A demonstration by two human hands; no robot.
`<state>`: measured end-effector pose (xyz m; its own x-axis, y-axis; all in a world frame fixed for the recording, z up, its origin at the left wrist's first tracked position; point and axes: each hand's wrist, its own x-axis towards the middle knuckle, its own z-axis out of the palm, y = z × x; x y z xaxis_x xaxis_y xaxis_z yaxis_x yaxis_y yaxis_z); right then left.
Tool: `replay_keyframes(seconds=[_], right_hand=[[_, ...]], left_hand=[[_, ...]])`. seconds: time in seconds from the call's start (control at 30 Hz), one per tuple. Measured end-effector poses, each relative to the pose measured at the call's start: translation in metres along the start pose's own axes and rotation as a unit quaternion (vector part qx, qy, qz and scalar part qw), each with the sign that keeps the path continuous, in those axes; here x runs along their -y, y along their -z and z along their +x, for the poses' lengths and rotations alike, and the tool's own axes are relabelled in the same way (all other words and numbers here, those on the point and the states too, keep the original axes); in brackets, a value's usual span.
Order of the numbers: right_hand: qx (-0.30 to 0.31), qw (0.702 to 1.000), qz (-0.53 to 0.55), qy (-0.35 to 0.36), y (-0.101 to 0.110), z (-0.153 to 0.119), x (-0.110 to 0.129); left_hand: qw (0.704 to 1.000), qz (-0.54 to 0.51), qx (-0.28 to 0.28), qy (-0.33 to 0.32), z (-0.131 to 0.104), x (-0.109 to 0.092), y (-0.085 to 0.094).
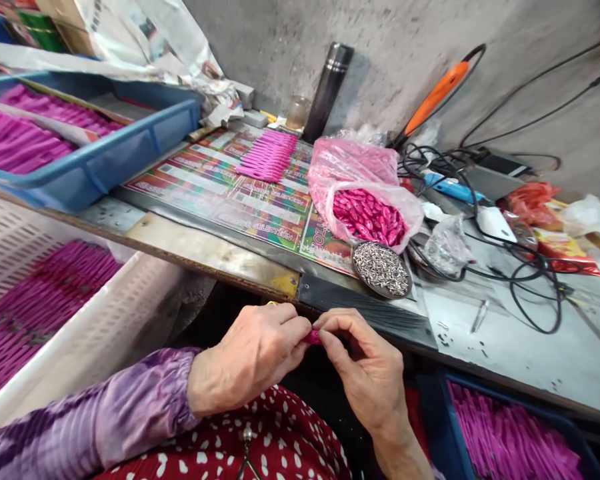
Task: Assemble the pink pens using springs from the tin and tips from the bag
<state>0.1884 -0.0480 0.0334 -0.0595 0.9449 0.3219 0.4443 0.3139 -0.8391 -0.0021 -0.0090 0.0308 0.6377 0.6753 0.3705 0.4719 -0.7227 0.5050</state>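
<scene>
My left hand (257,350) is closed round a small magenta plastic piece (314,337), of which only the end shows between the two hands. Thumb and forefinger of my right hand (367,367) are pinched together at that same end; whatever lies between these fingertips is too small to make out. Both hands are just in front of the table edge. Beyond them on the table stand a round dish of tiny metal pins (383,269) and a pink plastic bag (353,163) holding many glossy magenta pieces (370,215).
Magenta strips (269,155) lie in a row near a dark flask (329,92). A blue tray (95,170) and a white crate (75,360) of strips are at left, a blue bin (447,413) at lower right. Black cables (540,267) tangle over the table's right side.
</scene>
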Motion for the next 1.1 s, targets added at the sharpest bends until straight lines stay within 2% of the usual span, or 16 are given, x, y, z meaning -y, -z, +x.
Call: replay_keyframes(seconds=[0.13,0.37,0.43,0.67,0.9,1.1], right_hand=[[-0.013,0.999,-0.035,0.022,-0.002,0.001,0.003],[-0.033,0.968,-0.175,0.179,-0.009,0.001,0.005],[-0.032,0.963,-0.183,0.198,-0.010,-0.002,0.003],[-0.027,0.969,-0.159,0.188,-0.012,-0.006,-0.001],[-0.031,0.999,-0.033,0.025,-0.008,-0.004,0.004],[-0.050,0.998,-0.026,0.015,-0.010,-0.008,0.002]], left_hand=[[1.000,0.012,0.008,-0.005,-0.001,-0.001,0.000],[0.999,0.033,0.032,0.002,-0.002,-0.003,-0.001],[0.999,0.032,0.031,0.003,-0.004,-0.003,-0.001],[0.999,0.027,-0.013,-0.023,-0.009,0.003,-0.014],[0.998,0.033,-0.034,-0.051,-0.005,0.003,-0.013],[0.995,0.060,-0.047,-0.058,-0.003,-0.001,-0.011]])
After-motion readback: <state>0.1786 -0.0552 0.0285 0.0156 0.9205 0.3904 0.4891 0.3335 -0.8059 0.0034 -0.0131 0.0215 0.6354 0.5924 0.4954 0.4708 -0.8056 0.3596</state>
